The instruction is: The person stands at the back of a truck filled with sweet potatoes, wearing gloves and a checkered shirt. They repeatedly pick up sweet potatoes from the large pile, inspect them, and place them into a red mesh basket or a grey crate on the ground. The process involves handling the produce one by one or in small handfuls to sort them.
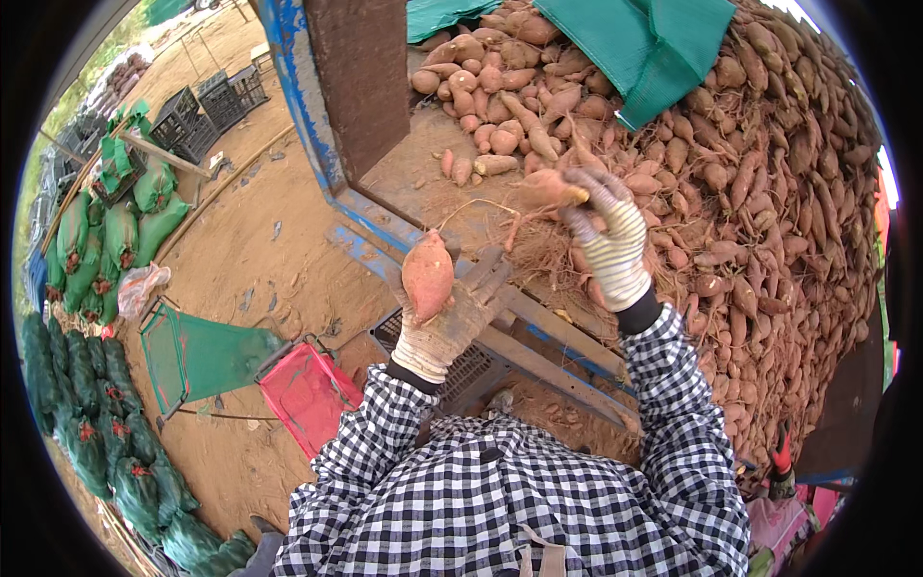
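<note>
A reddish sweet potato (427,276) with a thin curved root at its tip rests against the palm of my left hand (461,306). That hand wears a soiled knit glove, its thumb behind the sweet potato and its fingers stretched forward. Over the edge of the heap, my right hand (613,249), in a striped glove, grips a second sweet potato (546,189) by its yellowish end. Loose stringy roots (544,249) lie just below that one. The large heap of sweet potatoes (750,180) spreads ahead and to the right on a truck bed.
A blue-edged metal post (303,94) and the bed's metal rail (555,375) stand close by. Beneath my left arm is a black plastic crate (461,382). Filled green mesh sacks (108,433) line the left. Another person's red-gloved hand (782,454) shows at lower right.
</note>
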Tool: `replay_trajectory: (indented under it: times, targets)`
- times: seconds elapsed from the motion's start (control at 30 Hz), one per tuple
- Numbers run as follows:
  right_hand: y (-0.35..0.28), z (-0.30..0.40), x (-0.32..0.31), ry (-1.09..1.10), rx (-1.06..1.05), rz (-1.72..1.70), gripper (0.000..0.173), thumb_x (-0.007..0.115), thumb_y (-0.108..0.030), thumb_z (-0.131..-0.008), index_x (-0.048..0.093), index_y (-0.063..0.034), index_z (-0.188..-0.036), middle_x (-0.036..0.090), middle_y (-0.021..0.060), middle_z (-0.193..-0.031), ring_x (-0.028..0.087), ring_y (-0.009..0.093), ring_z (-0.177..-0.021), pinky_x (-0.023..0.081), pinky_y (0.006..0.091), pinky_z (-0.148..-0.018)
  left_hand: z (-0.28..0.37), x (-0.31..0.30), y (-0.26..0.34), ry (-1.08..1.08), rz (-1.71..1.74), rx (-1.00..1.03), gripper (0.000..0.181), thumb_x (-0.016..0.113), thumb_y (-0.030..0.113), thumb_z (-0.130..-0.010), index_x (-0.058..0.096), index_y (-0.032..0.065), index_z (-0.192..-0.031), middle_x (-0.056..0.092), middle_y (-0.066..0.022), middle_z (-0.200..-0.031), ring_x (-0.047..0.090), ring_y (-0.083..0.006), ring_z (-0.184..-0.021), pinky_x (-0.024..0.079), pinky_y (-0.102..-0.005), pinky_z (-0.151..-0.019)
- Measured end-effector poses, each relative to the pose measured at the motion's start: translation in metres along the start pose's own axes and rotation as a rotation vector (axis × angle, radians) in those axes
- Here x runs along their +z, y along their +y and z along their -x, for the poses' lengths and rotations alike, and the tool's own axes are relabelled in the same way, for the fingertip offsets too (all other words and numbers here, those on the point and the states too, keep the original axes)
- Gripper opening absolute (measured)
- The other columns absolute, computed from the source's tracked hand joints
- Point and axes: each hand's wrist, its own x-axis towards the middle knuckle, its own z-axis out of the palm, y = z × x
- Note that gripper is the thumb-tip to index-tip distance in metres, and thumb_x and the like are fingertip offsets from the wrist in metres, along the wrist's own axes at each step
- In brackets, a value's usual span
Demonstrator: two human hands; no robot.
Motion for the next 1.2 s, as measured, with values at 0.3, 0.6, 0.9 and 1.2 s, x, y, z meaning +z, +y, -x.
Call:
replay_trajectory:
  times: [0.3,0.6,0.9,1.2]
  targets:
    - [0.0,0.068,0.015,-0.366,-0.306,0.164,0.037,0.071,-0.006,-0.076,0.067,-0.0079,-0.113,0.064,0.0125,-0.112,0.066,0.028,-0.099,0.056,0.0345,-0.08,-0.028,-0.047,0.0,-0.065,-0.513,0.155,0.088,0.039,0.069,-0.09,0.013,0.0132,-0.153,0.023,-0.0155,-0.155,0.025,-0.0321,-0.142,0.023,-0.0472,-0.117]
    - [0.107,-0.089,0.023,-0.563,0.343,1.123,0.039,0.067,-0.033,-0.087,0.068,-0.0014,-0.11,0.063,0.0192,-0.118,0.061,0.034,-0.109,0.051,0.0433,-0.089,0.042,-0.021,0.017,0.156,-0.576,0.389,0.068,0.037,0.058,-0.098,0.012,0.031,-0.155,0.022,-0.0079,-0.157,0.03,-0.0264,-0.141,0.028,-0.0453,-0.115]
    - [0.225,-0.074,0.067,-0.196,0.317,0.966,0.029,0.04,-0.021,-0.098,0.06,-0.0064,-0.112,0.069,0.0208,-0.094,0.067,0.04,-0.09,0.053,0.0491,-0.074,0.22,-0.031,0.043,0.662,-0.459,0.649,0.098,0.06,0.081,-0.07,0.044,0.0095,-0.134,0.055,-0.0155,-0.127,0.058,-0.0316,-0.114,0.049,-0.0469,-0.098]
    - [0.176,-0.078,0.04,-0.603,0.192,1.187,0.065,0.076,-0.038,-0.074,0.059,0.0023,-0.121,0.065,0.0253,-0.111,0.062,0.038,-0.107,0.05,0.0425,-0.093,0.35,-0.141,0.048,1.282,-0.628,0.576,0.079,0.07,0.06,-0.081,0.048,0.0082,-0.137,0.06,-0.0092,-0.117,0.06,-0.0205,-0.104,0.052,-0.0371,-0.087]
